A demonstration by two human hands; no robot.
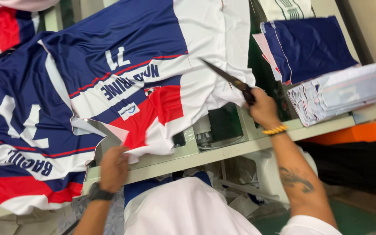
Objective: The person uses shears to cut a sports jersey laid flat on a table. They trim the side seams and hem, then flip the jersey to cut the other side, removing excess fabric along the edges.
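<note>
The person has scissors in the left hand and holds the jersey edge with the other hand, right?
Not quite: the scissors are in the right hand, while the left hand holds the jersey edge. The head view shows it.

White clothing, black wristwatch [99,193], yellow bead bracelet [275,129], forearm tattoo [296,179].

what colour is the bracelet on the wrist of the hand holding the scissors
Yellow beaded bracelet, clearest in the head view.

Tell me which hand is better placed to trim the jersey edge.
Probably the right hand: it grips the scissors, blades over the white part of the jersey. The left hand is bare and pinches the jersey's lower edge.
</note>
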